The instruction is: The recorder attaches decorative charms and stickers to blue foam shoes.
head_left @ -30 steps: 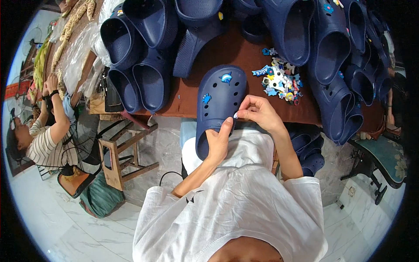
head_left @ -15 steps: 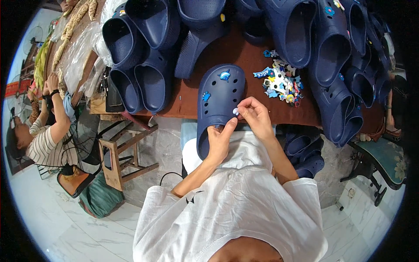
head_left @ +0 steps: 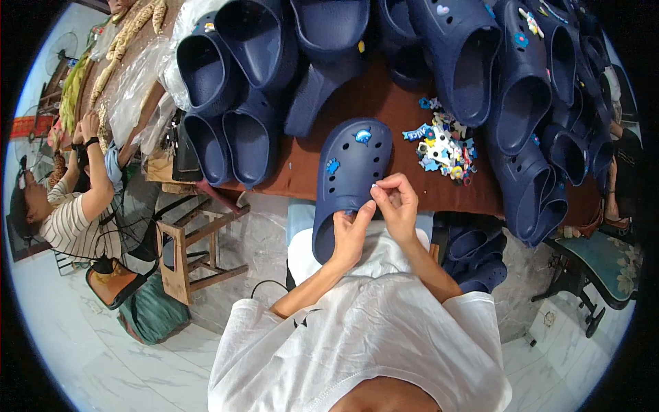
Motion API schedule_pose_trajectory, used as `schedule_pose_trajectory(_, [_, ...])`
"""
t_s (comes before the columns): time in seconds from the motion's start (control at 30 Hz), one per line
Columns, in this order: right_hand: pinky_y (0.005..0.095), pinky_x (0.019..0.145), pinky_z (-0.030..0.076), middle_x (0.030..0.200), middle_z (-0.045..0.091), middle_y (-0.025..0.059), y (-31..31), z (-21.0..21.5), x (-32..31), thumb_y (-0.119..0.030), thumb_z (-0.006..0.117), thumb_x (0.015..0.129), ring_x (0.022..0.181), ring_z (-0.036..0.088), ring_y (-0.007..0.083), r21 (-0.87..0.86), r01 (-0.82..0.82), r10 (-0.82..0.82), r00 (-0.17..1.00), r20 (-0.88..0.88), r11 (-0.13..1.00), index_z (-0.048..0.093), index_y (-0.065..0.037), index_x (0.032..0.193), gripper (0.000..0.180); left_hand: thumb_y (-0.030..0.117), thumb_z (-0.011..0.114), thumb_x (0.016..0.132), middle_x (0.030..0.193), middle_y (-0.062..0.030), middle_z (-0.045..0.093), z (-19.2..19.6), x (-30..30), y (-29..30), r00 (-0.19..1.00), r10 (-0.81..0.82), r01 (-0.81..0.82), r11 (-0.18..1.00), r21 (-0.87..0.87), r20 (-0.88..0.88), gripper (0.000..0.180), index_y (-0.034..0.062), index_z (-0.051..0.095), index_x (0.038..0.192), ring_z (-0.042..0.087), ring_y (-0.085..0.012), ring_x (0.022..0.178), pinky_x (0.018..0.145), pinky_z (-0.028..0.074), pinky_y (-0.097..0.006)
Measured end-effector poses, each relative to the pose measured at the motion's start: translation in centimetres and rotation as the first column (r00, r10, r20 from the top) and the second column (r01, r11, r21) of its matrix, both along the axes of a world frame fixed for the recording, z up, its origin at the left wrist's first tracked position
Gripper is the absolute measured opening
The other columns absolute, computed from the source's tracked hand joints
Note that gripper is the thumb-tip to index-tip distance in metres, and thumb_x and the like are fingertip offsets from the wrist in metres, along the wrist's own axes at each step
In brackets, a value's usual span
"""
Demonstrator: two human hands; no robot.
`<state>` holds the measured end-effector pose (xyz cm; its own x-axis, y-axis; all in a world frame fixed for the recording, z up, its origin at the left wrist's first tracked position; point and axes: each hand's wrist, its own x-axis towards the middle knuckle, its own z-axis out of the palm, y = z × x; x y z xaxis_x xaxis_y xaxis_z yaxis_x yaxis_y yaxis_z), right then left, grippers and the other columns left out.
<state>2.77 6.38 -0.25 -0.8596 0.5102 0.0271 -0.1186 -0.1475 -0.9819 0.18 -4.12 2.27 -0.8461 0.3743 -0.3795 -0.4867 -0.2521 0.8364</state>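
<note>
A navy clog point(head_left: 353, 175) with holes in its upper rests at the near edge of the table, its heel end toward me. My left hand point(head_left: 349, 237) grips it at the foot opening, fingers inside and thumb outside. A blue dolphin charm point(head_left: 362, 136) sits near the toe, and a blue paw-shaped charm point(head_left: 333, 167) is fixed on the left side. Between the thumb and forefinger of my right hand point(head_left: 398, 206) is a small pale shoe charm point(head_left: 374, 188), mostly covered, held against the clog's right side. Its shape cannot be made out.
A pile of colourful charms point(head_left: 446, 151) lies on the brown tablecloth point(head_left: 405, 103) to the right. Stacked navy clogs point(head_left: 257, 137) line the far side and both flanks. More clogs point(head_left: 480, 254) sit below the table. A wooden stool point(head_left: 178, 261) and another person point(head_left: 82, 206) are at left.
The charm in my right hand has come closer to the clog's side and is more hidden by the fingers. The whole view has shifted, so the table appears lower.
</note>
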Motion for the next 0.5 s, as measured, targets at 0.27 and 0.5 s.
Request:
schedule_pose_trajectory(0.27, [0.0184,0.07,0.042,0.091,0.05,0.0006,0.1,-0.7,1.1,-0.001,0.062,0.085,0.082,0.049,0.0044,-0.23,-0.034,0.053,0.996,0.076,0.973,0.05,-0.003,0.105,0.024,0.014,0.058,0.09,0.103,-0.0051,0.061,-0.6,0.4,-0.7,0.995,-0.013,0.006,0.998,0.065,0.099,0.027,-0.0038,0.056,0.11,0.056,-0.0112,0.093,0.084,0.043,-0.025])
schedule_pose_trajectory(0.5, [0.0214,0.075,0.045,0.103,0.047,0.0058,0.3,-1.2,4.5,0.0,0.065,0.081,0.087,0.052,0.0098,-0.116,-0.11,0.118,0.991,0.061,0.987,0.039,-0.001,0.121,0.047,0.02,0.056,0.091,0.093,-0.0031,0.061,2.1,-0.6,0.7,0.989,0.014,-0.06,0.95,0.305,0.15,0.022,-0.0002,0.058,0.101,0.055,-0.0091,0.085,0.08,0.043,-0.025])
